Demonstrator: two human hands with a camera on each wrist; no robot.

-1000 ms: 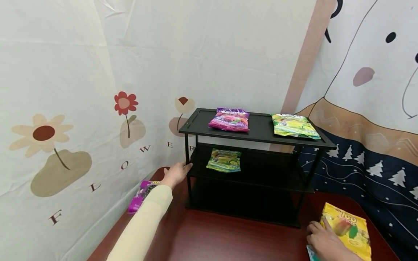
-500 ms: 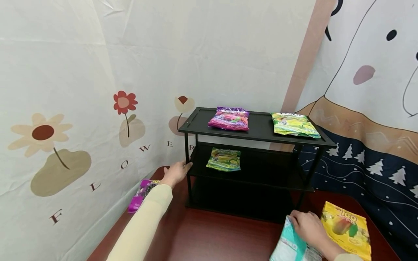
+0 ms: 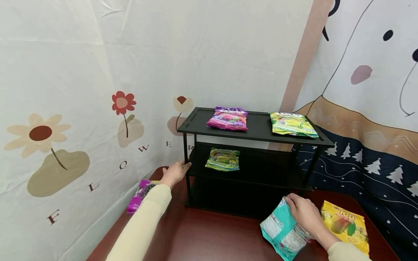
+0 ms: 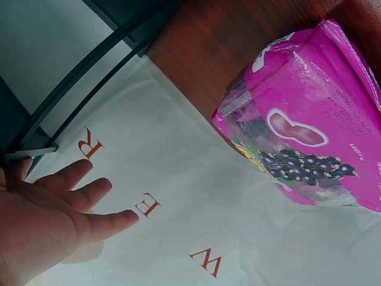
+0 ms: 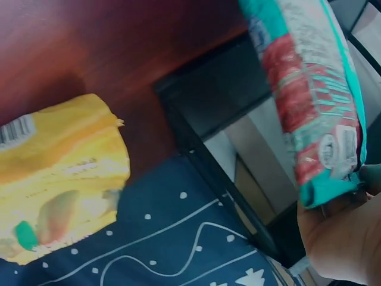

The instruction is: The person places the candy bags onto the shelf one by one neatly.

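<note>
A teal bag (image 3: 283, 229) hangs from my right hand (image 3: 304, 214), which pinches its top edge in front of the shelf's right end. In the right wrist view the teal bag (image 5: 312, 98) shows red and white printed parts beside the hand (image 5: 345, 235). My left hand (image 3: 174, 173) rests against the left post of the black shelf (image 3: 261, 174); in the left wrist view the fingers of that hand (image 4: 53, 220) are spread, the nearest at the shelf frame. A yellow bag (image 3: 347, 226) lies right of my right hand.
Purple-pink (image 3: 228, 119) and yellow-green (image 3: 293, 125) bags lie on the top shelf, a green bag (image 3: 223, 159) on the middle one. A purple bag (image 3: 139, 197) lies on the red-brown table (image 3: 209, 235) by the left wall cloth.
My right hand has moved left from beside the yellow bag, lifting the teal bag, which now shows more fully. My left hand has stayed at the post.
</note>
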